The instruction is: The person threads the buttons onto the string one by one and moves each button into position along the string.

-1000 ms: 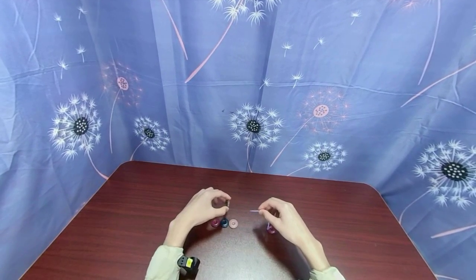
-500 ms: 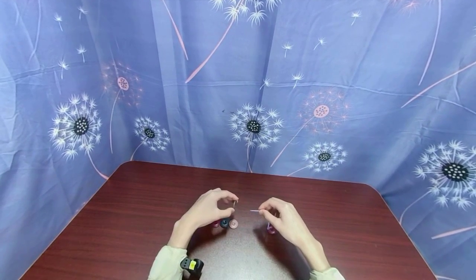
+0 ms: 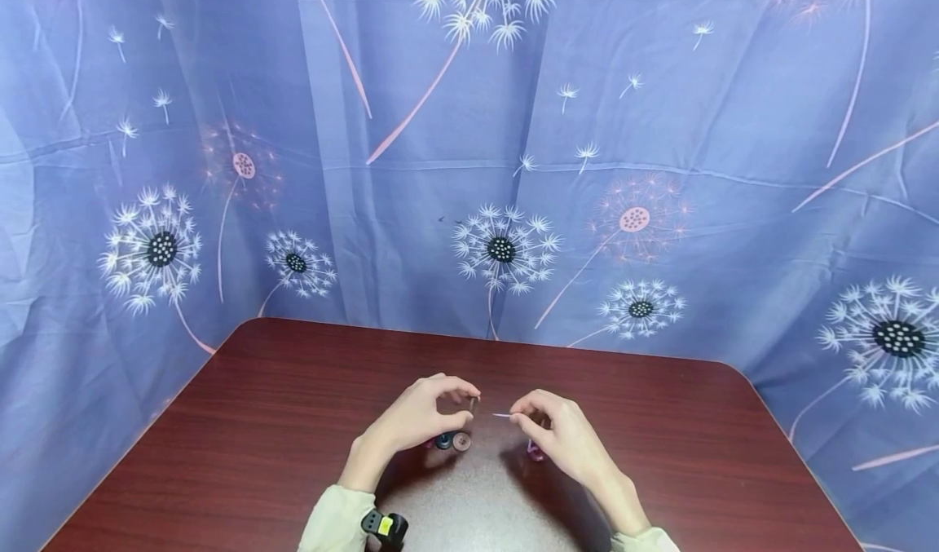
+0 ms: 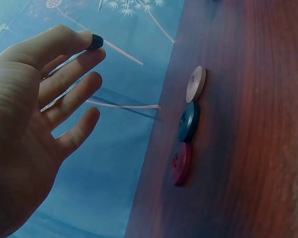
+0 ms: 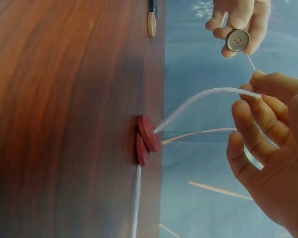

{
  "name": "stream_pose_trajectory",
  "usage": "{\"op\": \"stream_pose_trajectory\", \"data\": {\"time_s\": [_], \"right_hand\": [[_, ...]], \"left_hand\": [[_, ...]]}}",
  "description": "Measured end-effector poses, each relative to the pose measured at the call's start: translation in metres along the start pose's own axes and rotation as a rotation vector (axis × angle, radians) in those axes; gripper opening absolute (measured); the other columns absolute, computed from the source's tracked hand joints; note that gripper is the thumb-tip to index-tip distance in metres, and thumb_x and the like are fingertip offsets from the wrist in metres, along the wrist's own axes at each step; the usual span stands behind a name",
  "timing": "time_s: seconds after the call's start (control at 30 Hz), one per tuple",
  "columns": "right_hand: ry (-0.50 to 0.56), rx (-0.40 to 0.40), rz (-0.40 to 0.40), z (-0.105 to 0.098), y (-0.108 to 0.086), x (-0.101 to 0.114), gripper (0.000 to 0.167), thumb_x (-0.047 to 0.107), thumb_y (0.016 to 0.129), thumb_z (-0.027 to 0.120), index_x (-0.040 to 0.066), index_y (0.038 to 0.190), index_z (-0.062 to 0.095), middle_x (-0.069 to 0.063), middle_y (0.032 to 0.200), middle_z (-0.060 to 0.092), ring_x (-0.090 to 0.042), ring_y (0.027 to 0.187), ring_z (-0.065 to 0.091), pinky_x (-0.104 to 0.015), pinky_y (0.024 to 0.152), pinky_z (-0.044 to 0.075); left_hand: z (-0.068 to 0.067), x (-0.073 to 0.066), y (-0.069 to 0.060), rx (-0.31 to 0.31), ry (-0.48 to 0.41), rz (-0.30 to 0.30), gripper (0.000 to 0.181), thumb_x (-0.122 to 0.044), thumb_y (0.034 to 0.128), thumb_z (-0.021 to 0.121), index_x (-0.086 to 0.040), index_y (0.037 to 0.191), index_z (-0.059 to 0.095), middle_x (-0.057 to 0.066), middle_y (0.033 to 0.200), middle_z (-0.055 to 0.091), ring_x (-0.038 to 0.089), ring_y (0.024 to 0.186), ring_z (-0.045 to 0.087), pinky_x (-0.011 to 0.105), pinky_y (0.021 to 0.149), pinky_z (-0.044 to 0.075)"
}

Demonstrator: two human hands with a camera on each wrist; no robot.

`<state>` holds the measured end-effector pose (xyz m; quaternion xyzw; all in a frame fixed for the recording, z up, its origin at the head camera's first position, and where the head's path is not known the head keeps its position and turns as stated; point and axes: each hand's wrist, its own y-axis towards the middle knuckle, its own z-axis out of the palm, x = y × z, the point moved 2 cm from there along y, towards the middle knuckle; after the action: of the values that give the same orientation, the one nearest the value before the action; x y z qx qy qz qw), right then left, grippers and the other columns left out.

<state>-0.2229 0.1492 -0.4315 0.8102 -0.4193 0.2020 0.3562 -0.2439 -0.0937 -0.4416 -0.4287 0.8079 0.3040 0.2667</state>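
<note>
My left hand (image 3: 418,413) pinches a brownish four-hole button (image 5: 237,40) between thumb and fingertips, above the table. Its face shows in the right wrist view; only a dark edge shows in the left wrist view. To its right, my right hand (image 3: 568,436) pinches a pale lilac cord (image 5: 203,94) near its tip, which points left toward the button, a short gap apart. Two red buttons (image 5: 148,134) rest on the table with the cord running through them. A beige button (image 4: 196,84), a dark teal button (image 4: 188,122) and a red button (image 4: 182,164) lie in a row below my left hand.
The dark red wooden table (image 3: 293,389) has rounded far corners. A blue curtain (image 3: 411,234) with dandelion prints hangs behind and beside it. A black wrist device (image 3: 385,527) sits at my left sleeve.
My left hand has moved right with the brownish button, closer to the cord tip, and now covers more of the red button in the row. My right hand has stayed still.
</note>
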Motion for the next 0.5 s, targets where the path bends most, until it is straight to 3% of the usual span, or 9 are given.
{"op": "stream_pose_trajectory", "data": {"time_s": [0.27, 0.5], "right_hand": [[-0.008, -0.013, -0.005, 0.0015, 0.0003, 0.0009, 0.012, 0.028, 0.093, 0.069, 0.016, 0.094, 0.07, 0.015, 0.077, 0.063, 0.004, 0.056, 0.053, -0.019, 0.053, 0.047], [-0.019, -0.027, -0.014, 0.002, 0.0004, 0.0021, 0.009, 0.026, 0.092, 0.071, 0.017, 0.092, 0.07, 0.017, 0.076, 0.061, 0.004, 0.058, 0.053, -0.019, 0.055, 0.047]], "left_hand": [[0.0052, -0.0057, 0.0013, 0.017, -0.022, 0.023, 0.03, -0.026, 0.0887, 0.072, -0.024, 0.118, 0.07, -0.01, 0.1, 0.068, 0.002, 0.094, 0.062, 0.029, 0.088, 0.05], [0.0095, -0.0104, 0.0026, 0.048, -0.056, 0.007, 0.027, -0.027, 0.0889, 0.072, -0.029, 0.116, 0.069, -0.014, 0.097, 0.067, 0.002, 0.094, 0.062, 0.028, 0.088, 0.05]]}}
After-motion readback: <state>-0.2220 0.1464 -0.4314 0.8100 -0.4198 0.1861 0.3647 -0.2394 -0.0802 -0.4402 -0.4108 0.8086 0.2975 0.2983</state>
